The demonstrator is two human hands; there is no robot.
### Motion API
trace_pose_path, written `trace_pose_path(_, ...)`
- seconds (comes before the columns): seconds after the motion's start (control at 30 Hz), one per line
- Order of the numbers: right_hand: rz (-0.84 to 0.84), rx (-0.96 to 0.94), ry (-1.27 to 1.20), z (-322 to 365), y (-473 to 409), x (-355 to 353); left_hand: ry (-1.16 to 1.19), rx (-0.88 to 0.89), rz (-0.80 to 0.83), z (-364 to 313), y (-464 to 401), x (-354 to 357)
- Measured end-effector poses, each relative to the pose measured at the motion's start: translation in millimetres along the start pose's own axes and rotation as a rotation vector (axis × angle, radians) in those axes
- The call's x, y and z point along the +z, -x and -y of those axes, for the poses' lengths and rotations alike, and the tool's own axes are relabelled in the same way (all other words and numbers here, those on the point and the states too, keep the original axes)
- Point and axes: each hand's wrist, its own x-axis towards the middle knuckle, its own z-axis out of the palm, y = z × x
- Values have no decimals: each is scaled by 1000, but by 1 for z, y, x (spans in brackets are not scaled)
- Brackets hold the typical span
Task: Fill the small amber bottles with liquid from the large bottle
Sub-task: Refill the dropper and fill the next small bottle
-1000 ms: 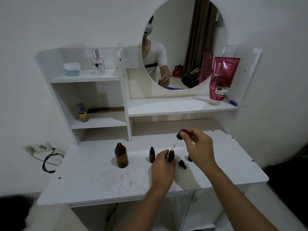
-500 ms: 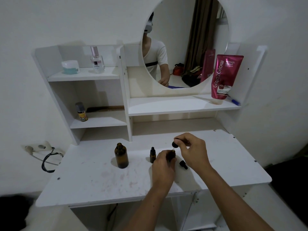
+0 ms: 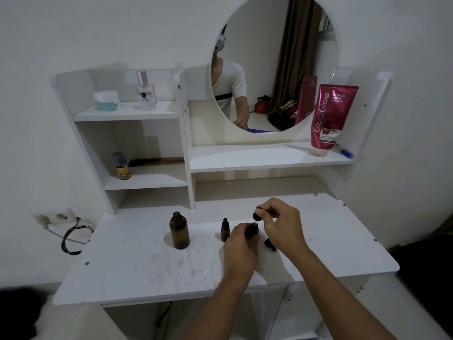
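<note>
Amber bottles: the small open one [image 3: 253,229] is gripped in the left hand [image 3: 241,246] on a scuffed white desk [image 3: 137,266], right hand [image 3: 282,224] fingers pinching a black dropper cap [image 3: 257,215] just above it. Large bottle [image 3: 179,230] stands uncapped to the left, with white shelves [image 3: 147,181] and a round mirror [image 3: 274,62] behind.

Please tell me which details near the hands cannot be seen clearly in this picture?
- Small amber bottle, head view: body hidden by the left hand; fill level unknown.
- Dropper cap: its tube is not visible behind the right hand.
- Large amber bottle: dark glass hides the liquid level.
</note>
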Motion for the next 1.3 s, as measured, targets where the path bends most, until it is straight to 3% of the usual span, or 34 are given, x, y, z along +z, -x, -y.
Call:
trace_pose_path(0.47, -5, 7, -20, 8, 4, -7, 2, -82, -10, -6, 9, -10)
trace_pose_path(0.77, -84, 8, -18, 30, 0, -19, 89, -84, 41, 12, 39, -67)
trace_pose_path(1.13, -127, -100, -134, 85, 2, 0, 63, -206, -310, 44, 41, -157)
trace_pose_path(1.3, -60, -69, -268, 113, -3, 26, 137, -177, -220, 51, 21, -161)
